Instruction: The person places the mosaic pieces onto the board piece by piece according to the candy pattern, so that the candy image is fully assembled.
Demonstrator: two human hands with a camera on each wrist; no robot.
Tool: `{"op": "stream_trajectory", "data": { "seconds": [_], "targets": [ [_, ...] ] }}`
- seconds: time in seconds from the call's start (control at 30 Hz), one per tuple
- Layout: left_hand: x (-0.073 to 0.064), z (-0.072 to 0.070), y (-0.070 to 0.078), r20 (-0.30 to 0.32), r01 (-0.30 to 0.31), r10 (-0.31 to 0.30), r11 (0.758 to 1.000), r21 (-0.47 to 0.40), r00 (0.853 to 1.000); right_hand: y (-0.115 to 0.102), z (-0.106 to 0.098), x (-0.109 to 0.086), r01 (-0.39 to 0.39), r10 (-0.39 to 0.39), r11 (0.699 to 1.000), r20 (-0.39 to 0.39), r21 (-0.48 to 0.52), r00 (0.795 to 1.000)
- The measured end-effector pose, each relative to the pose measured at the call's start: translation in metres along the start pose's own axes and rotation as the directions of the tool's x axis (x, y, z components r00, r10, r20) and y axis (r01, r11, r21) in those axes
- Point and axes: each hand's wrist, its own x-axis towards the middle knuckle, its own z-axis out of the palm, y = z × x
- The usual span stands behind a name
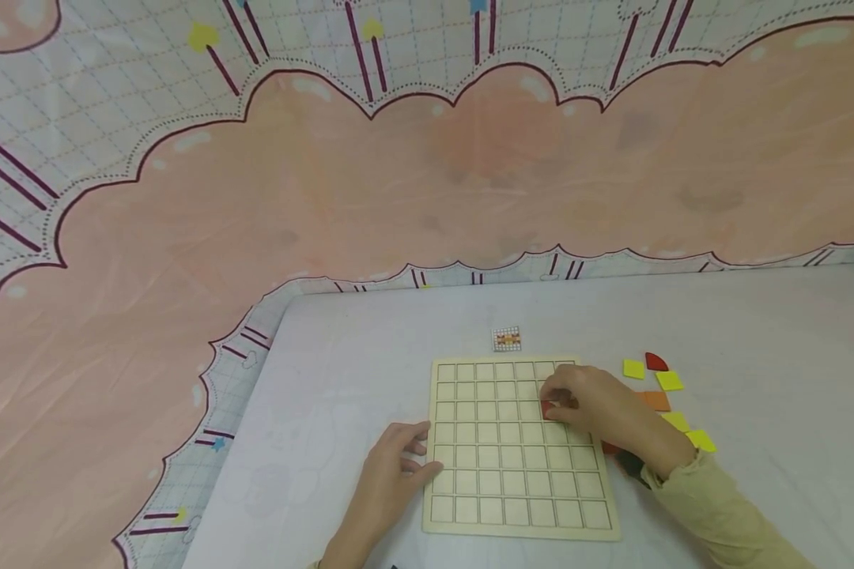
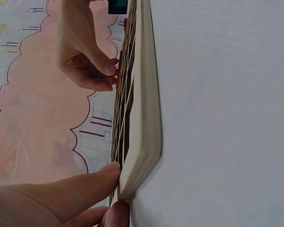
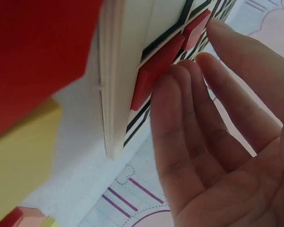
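A pale square grid board [image 1: 501, 458] lies on the white table. Over its upper right part, my right hand [image 1: 605, 403] pinches a small red piece [image 1: 546, 410] between thumb and curled fingers, low against the grid. In the right wrist view, the thumb is at one red piece [image 3: 196, 29], and the fingertips touch a second red piece [image 3: 154, 73] nearer the board's edge. My left hand [image 1: 391, 474] rests on the board's left edge, thumb on the rim and fingertips against the side. The left wrist view shows its fingers [image 2: 97, 182] at the board's corner.
To the right of the board lie several loose pieces: yellow squares [image 1: 633, 369], a red quarter-round [image 1: 656, 361] and orange squares [image 1: 657, 401]. A small pattern card [image 1: 507, 339] lies behind the board. A printed cloth [image 1: 370, 190] stands beyond the table's far edge.
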Motion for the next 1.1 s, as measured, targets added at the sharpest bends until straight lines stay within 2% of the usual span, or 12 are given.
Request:
{"op": "stream_trajectory", "data": {
  "seconds": [0.3,0.5,0.8,1.03,1.1],
  "targets": [
    [0.0,0.0,-0.001,-0.011,-0.004,0.004,1.0,0.009,1.0,0.006,-0.005,-0.003,0.033,-0.035,0.999,-0.068,-0.027,0.997],
    [0.001,-0.001,-0.001,-0.012,0.002,-0.002,1.0,0.012,1.0,0.009,-0.012,-0.007,-0.031,0.03,0.999,-0.076,-0.014,0.997],
    [0.001,0.0,-0.001,-0.004,0.009,-0.009,1.0,0.001,1.0,0.023,-0.025,-0.014,-0.116,0.117,0.992,-0.021,0.042,0.993],
    [0.001,0.001,-0.001,-0.002,0.012,-0.012,1.0,0.001,1.0,0.032,-0.035,-0.022,-0.08,0.079,0.997,-0.079,-0.013,0.994],
    [0.001,0.001,-0.001,-0.001,0.012,-0.012,1.0,0.006,1.0,0.034,-0.038,-0.023,-0.092,0.09,0.995,-0.084,-0.023,0.992]
  ]
}}
